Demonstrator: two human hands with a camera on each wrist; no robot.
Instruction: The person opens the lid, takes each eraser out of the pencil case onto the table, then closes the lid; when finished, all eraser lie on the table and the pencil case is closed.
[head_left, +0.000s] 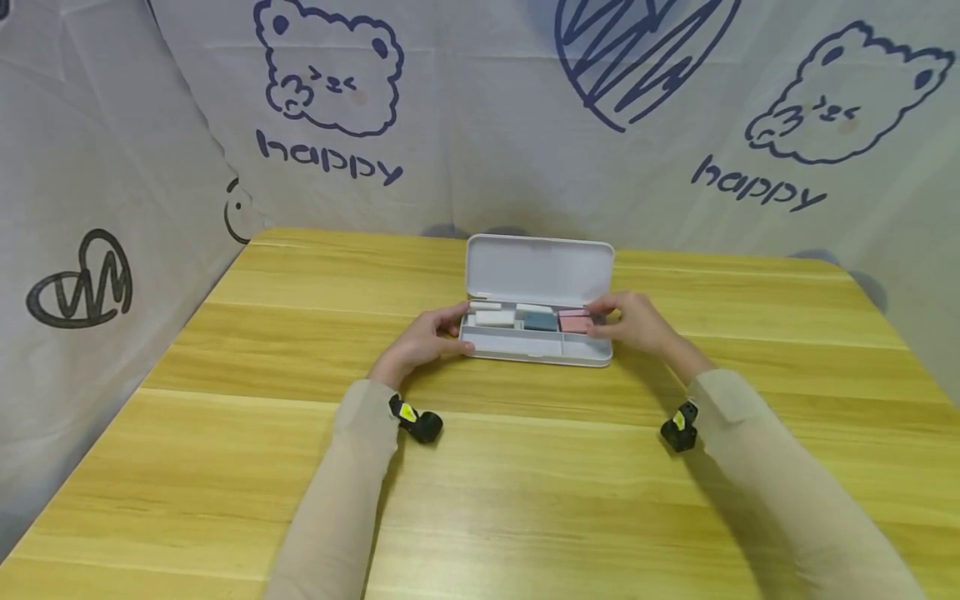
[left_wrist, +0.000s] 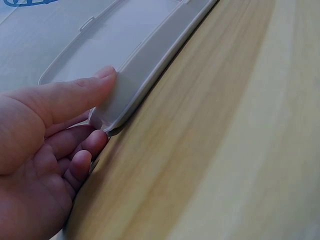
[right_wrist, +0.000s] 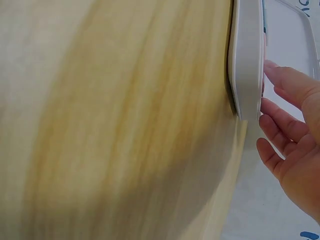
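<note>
A white pencil case (head_left: 517, 343) lies on the table with its lid (head_left: 540, 271) raised at the back. In its rear compartment sit small eraser-like blocks: white blocks (head_left: 495, 318), a blue-grey block (head_left: 540, 321) and pink blocks (head_left: 574, 323) at the right. My left hand (head_left: 422, 340) grips the case's left end, its thumb over the front corner in the left wrist view. At the right end, my right hand (head_left: 637, 323) pinches a pink block at its edge with thumb and fingertips; the right wrist view mostly hides that contact behind the case wall (right_wrist: 247, 60).
The wooden table (head_left: 525, 475) spreads around the case, its far edge close behind the lid. A white cloth (head_left: 480, 125) with blue drawings hangs behind and at the sides. Small black cameras sit on both wrists.
</note>
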